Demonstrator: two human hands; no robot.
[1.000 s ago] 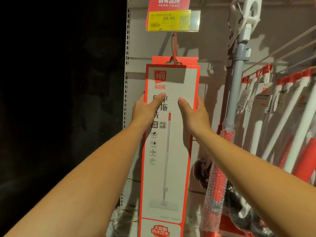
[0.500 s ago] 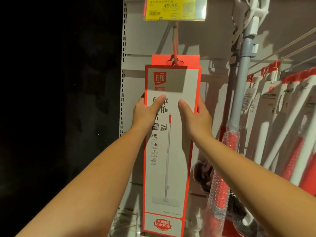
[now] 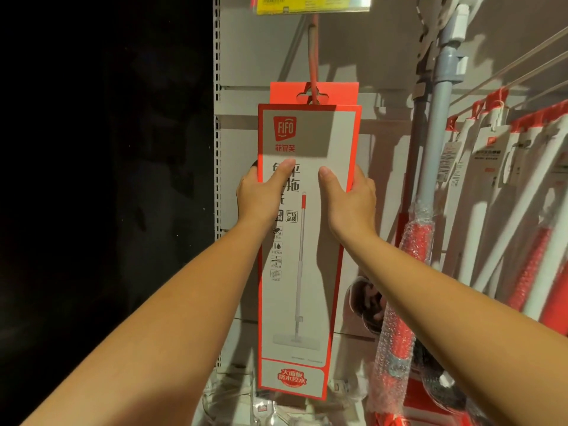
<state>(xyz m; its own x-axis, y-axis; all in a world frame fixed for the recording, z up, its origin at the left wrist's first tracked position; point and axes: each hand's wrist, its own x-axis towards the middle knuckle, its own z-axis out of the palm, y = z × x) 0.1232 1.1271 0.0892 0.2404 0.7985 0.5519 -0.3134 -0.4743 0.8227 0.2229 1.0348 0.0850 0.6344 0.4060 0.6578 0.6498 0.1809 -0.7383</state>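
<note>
A tall, narrow white box with a red border shows a printed mop and a FIFO logo. Its red hang tab sits on a red display hook on the store's back panel. My left hand grips the box's left edge, thumb across the front. My right hand grips the right edge the same way. The fingers behind the box are hidden.
A yellow price tag hangs above the hook. To the right stand a grey pole, bubble-wrapped red handles and a row of white and red mops. A slotted shelf upright runs down the left, with darkness beyond it.
The view has tilted down and moved closer, so the box and the price tag sit higher and larger. Both hands keep the same grip on the box's edges.
</note>
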